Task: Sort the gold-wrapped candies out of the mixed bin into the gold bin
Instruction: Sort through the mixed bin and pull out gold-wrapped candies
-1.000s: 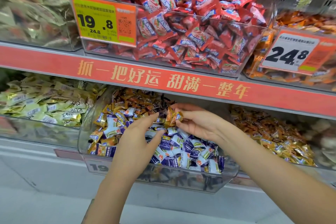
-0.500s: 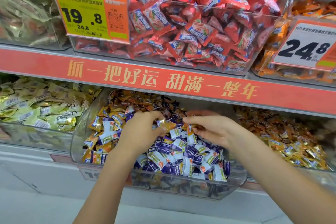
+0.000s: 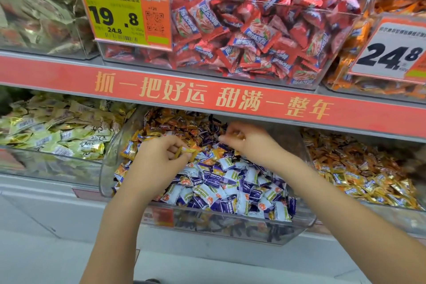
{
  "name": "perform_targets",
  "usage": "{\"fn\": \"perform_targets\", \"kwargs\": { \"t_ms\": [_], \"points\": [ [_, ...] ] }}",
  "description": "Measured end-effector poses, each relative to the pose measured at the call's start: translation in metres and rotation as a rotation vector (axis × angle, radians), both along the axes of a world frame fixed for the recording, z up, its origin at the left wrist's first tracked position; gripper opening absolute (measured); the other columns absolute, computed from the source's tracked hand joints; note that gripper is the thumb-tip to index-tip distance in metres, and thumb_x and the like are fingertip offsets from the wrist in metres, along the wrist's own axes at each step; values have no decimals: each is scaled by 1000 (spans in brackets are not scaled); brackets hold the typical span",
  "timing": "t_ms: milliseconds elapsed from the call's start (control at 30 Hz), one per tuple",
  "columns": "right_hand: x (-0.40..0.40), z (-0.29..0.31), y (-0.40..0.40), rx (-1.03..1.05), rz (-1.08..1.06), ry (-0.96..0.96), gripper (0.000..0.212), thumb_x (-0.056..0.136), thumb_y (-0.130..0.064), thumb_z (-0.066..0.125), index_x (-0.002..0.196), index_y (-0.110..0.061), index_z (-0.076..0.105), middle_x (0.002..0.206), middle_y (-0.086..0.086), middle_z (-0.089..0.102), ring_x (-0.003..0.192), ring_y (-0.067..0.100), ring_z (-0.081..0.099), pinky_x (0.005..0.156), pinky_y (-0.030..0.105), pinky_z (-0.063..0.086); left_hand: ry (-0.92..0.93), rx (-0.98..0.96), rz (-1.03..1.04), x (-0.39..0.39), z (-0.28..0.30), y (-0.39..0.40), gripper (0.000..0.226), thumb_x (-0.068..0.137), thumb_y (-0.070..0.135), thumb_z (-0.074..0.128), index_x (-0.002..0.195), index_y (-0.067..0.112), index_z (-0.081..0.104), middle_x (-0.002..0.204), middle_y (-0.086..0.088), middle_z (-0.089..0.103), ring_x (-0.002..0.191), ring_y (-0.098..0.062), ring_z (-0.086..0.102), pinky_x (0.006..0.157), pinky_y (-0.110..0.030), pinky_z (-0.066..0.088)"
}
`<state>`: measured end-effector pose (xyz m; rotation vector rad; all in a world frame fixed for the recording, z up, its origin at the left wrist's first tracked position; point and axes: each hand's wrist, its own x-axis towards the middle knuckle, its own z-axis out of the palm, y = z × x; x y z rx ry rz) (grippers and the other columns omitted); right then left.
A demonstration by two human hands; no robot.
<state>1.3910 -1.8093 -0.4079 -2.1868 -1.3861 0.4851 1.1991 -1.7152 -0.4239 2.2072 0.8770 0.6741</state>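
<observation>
The clear mixed bin (image 3: 230, 233) on the lower shelf holds purple-and-white candies in front and gold-wrapped candies (image 3: 166, 127) at the back and left. My left hand (image 3: 159, 161) is inside it and pinches a gold-wrapped candy (image 3: 187, 151) between thumb and fingers. My right hand (image 3: 249, 139) is curled over the back of the pile with gold candies in its fingers. The gold bin (image 3: 368, 175), full of gold-orange candies, stands right of the mixed bin.
A bin of pale gold-green Dove candies (image 3: 57, 131) sits to the left. Above, a red shelf strip (image 3: 207, 94) overhangs the bins, with a bin of red candies (image 3: 242, 25), an orange candy bin (image 3: 359, 71) and price tags (image 3: 125, 10) on the upper shelf.
Both hands reached deeper into the mixed bin. My left hand went from open to pinching a gold candy, and my right hand curled up and shifted toward the back of the pile.
</observation>
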Motion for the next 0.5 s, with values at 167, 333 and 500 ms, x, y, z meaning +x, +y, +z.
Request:
{"fn": "perform_targets", "kwargs": {
  "t_ms": [167,333,500],
  "points": [
    [-9,-2,12,-304,231,-68,53,82,-58,62,122,-25,53,119,-7,54,101,13,54,83,30,47,-58,-9,37,-1,3,1,15,85,21,67,76,23,56,67,1,45,56,-18,40,54,-29,34],
    [-17,-5,21,-281,232,-95,53,83,-59,60,121,-22,56,123,-7,54,109,16,53,90,32,47,-47,29,57,0,4,1,7,86,21,66,85,18,61,68,2,48,57,-17,43,54,-28,36],
    [-12,0,9,-167,226,-14,31,91,-45,57,105,-18,63,93,-13,56,73,5,56,59,20,43,-65,0,86,-2,8,2,5,89,21,61,88,17,58,79,-10,56,64,-27,47,59,-35,41]
  ]
}}
